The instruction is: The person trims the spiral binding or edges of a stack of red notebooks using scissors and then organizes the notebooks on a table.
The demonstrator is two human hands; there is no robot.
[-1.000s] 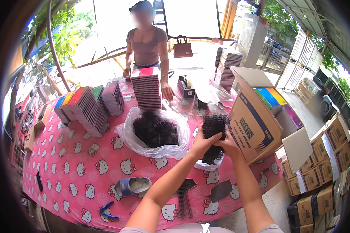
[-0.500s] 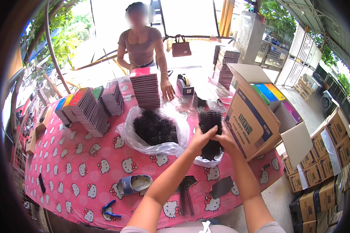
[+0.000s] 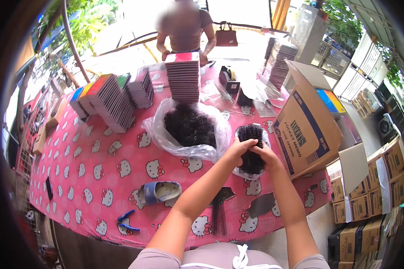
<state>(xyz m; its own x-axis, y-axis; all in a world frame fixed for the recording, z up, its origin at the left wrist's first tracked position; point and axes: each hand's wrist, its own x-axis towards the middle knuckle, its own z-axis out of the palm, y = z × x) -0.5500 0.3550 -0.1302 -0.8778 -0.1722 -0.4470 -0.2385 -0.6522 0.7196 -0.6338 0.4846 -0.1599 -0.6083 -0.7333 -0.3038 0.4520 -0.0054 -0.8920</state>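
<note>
My left hand [image 3: 241, 150] and my right hand [image 3: 266, 157] are wrapped round a bundle of black spiral binding coils [image 3: 250, 133], one on each side, with the thumbs close together on top. The bundle is in or just over a small clear plastic bag [image 3: 250, 175] on the table. To the left, a larger open plastic bag [image 3: 156, 142] holds a loose heap of black coils [image 3: 191, 127]. Several loose coils [image 3: 218, 217] lie near my left forearm, beside a dark flat piece [image 3: 223, 194].
The table has a pink patterned cover [image 3: 94, 157]. Spiral notebook stacks [image 3: 183, 80] stand at its far side, near another person [image 3: 186, 33]. An open carton [image 3: 307, 134] stands right. Blue pliers [image 3: 126, 222], a blue slipper [image 3: 159, 193] and a tape dispenser [image 3: 229, 80] lie about.
My hands have lowered the coil bundle toward the small bag. The view has shifted. The other person's hand has drawn back from the table to behind the notebook stack.
</note>
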